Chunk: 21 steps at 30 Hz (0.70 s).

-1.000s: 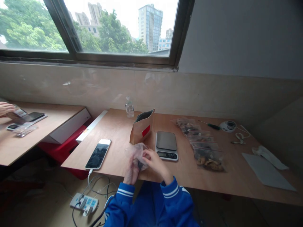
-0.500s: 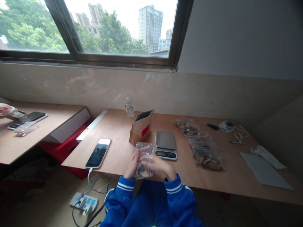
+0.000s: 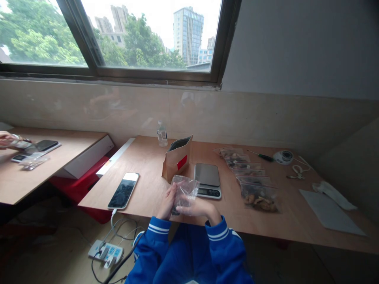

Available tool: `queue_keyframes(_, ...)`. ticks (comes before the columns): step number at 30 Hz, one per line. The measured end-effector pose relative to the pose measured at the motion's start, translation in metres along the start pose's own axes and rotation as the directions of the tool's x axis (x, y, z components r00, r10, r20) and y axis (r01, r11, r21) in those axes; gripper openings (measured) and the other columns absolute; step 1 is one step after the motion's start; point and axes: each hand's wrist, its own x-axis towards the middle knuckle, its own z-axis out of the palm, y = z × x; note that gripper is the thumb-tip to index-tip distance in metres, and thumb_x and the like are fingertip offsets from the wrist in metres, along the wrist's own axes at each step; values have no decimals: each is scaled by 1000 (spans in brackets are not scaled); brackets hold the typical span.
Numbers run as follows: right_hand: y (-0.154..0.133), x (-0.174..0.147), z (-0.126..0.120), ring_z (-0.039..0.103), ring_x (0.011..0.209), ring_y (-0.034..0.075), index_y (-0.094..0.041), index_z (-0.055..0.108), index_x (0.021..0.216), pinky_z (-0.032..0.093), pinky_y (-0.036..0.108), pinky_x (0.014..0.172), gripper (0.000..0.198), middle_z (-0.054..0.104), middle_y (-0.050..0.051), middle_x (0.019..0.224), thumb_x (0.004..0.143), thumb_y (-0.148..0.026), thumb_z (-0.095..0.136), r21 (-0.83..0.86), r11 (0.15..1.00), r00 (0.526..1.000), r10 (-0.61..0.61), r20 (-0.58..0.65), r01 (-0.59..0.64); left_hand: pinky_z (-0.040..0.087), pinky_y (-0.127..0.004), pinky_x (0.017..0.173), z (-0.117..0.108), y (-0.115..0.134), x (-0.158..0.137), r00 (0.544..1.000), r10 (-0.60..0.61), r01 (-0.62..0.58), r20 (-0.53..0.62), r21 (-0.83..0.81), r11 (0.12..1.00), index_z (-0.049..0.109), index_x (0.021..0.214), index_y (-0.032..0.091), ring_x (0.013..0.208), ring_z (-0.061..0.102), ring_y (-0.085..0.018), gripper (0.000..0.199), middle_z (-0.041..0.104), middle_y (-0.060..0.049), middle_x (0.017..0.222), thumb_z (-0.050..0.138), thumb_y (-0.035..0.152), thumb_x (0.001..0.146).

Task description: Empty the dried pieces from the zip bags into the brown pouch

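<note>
Between my two hands, over the table's front edge, is a clear plastic bag [image 3: 186, 187] with something dark at its bottom, mostly covered by my fingers. My left hand [image 3: 168, 202] grips its left side. My right hand [image 3: 195, 207] is closed on its lower right part. Just behind the bag stands an opened brown paper pouch [image 3: 175, 161] with a red label. A kitchen scale [image 3: 207, 175] with a bare metal plate lies to the right of the pouch, its display partly covered by the bag.
Several filled zip bags [image 3: 259, 197] lie in an overlapping row at right. Behind them are a screwdriver [image 3: 266, 157] and a white camera [image 3: 283, 157]. A plugged-in phone [image 3: 123, 191] lies at left, a water bottle [image 3: 162, 134] behind. At far left, another person's hand [image 3: 6, 139] works.
The bag has risen slightly and shifted right, its mouth now overlapping the scale's front. My right hand covers more of its lower part, so the contents show less.
</note>
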Motion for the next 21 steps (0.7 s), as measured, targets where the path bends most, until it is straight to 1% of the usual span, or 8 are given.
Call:
queue_keyframes(3,1,3,4,52,117,27,-15,48,129,37,42,103,54,57,12,127,84,-43,55,-16,1000,999,-26,-32,26,36,-43,108,1,-2,2,999,24,-24,-36,-9,1000,67,110,19,124,51,-28,45,69,-10,112,52,53,84)
queue_keyframes(6,5,9,11,39,131,28,-12,34,141,28,42,110,68,42,17,142,86,-47,52,19,999,998,-31,-46,32,35,-43,109,0,-5,5,994,34,-38,-100,-40,998,67,111,14,125,50,-31,49,69,-13,110,57,52,81)
queue_keyframes(8,7,12,15,33,135,28,-13,27,145,25,43,112,72,35,16,147,87,-47,51,42,999,998,-32,-49,34,37,-43,107,-2,-7,7,990,39,-47,-134,-54,997,67,110,12,123,51,-33,48,69,-15,109,59,49,81)
queue_keyframes(10,10,16,18,30,137,27,-17,24,147,22,44,113,74,33,14,149,86,-46,54,70,997,997,-41,-59,45,38,-43,105,-3,-8,10,987,48,-57,-153,-53,997,66,110,9,120,53,-34,48,69,-16,109,60,46,81)
queue_keyframes(12,12,19,20,30,137,27,-20,27,146,22,44,113,73,34,11,149,84,-45,57,101,993,996,-55,-77,62,39,-44,104,-3,-9,12,985,57,-66,-160,-52,997,65,111,7,117,56,-34,49,68,-18,110,59,46,82)
queue_keyframes(15,15,21,22,34,134,27,-20,40,139,22,44,112,64,42,10,144,83,-47,58,156,984,989,-69,-129,89,40,-42,103,-3,-9,17,984,62,-74,-170,-68,995,65,111,6,116,56,-33,50,68,-18,110,58,47,83)
queue_keyframes(18,20,23,24,46,125,28,-19,54,126,31,44,107,54,55,9,132,81,-50,60,273,954,980,-75,-183,124,41,-41,102,-5,-10,20,978,68,-89,-197,-100,991,64,111,6,118,54,-33,47,69,-16,110,57,45,84)
queue_keyframes(21,29,27,25,56,111,26,-18,58,117,42,41,97,52,63,9,117,79,-52,62,411,903,954,0,-300,129,40,-39,103,-9,-15,20,965,88,-117,-248,-107,987,64,112,9,119,54,-30,45,69,-13,110,54,45,86)
